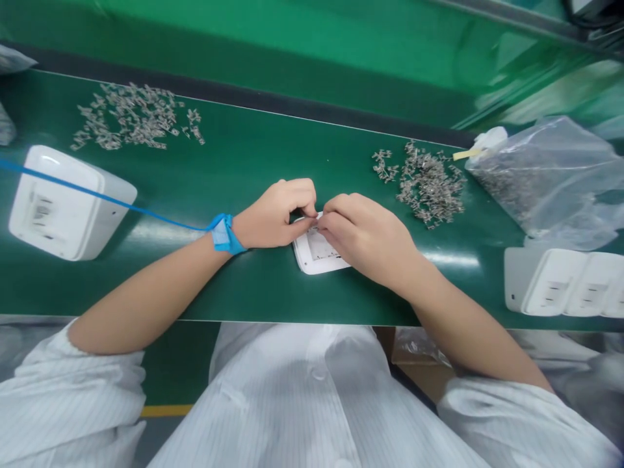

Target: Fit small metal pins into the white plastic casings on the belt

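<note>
Surface: we sat at a green bench mat (244, 156), viewed from above.
Nearest: our white striped smock (302, 403) filled 6 o'clock, with its sleeves pushed back.
Left hand (275, 214): we wore a blue wrist strap (224, 234) on this wrist, and its fingers curled in toward the centre.
Right hand (365, 240): it came in from 4 o'clock, and its fingertips (326, 221) met the left hand's.
Grip: both hands were pinched closed at the casing's top edge; we could not tell what they gripped.
Centre: a white plastic casing (316, 257) lay flat on the mat beneath our fingers.
9 o'clock: a blue cord (97, 195) ran from the strap across a white casing (63, 201).
10 o'clock: a scattered pile of small metal parts (131, 117).
2 o'clock: a second metal pile (429, 185), with a clear plastic bag of parts (541, 175) beyond it.
3 o'clock: a row of white casings (560, 283).
</note>
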`<state>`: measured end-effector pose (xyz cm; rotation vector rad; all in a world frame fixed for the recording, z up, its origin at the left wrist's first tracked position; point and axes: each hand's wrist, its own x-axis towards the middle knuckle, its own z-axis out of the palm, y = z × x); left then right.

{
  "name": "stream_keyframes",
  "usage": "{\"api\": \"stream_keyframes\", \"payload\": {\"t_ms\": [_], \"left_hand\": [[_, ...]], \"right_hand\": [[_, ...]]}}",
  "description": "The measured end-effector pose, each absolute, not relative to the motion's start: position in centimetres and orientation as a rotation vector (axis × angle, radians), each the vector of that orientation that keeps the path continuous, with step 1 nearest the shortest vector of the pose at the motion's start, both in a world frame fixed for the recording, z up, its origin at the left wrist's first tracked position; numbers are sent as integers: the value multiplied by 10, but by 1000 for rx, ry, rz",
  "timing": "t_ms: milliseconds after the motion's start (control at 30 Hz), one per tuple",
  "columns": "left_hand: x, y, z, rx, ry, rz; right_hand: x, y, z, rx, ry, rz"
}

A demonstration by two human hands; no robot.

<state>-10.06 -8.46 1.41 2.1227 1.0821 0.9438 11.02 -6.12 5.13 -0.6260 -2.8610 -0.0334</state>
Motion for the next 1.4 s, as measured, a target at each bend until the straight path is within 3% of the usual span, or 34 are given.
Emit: {"api": "stream_keyframes", "payload": {"t_ms": [533, 900, 1233, 1400], "left_hand": [[-87, -95, 15, 2238, 1387, 810], [-76, -103, 13, 2218, 1490, 814], [-102, -100, 19, 2293, 1474, 771], [-168, -83, 27, 2025, 2339, 790]], "right_hand": [[133, -67, 48, -655, -2562, 337], [127, -63, 46, -483, -2706, 162], [132, -45, 25, -701, -2052, -163], [132, -34, 21, -682, -2027, -135]]}}
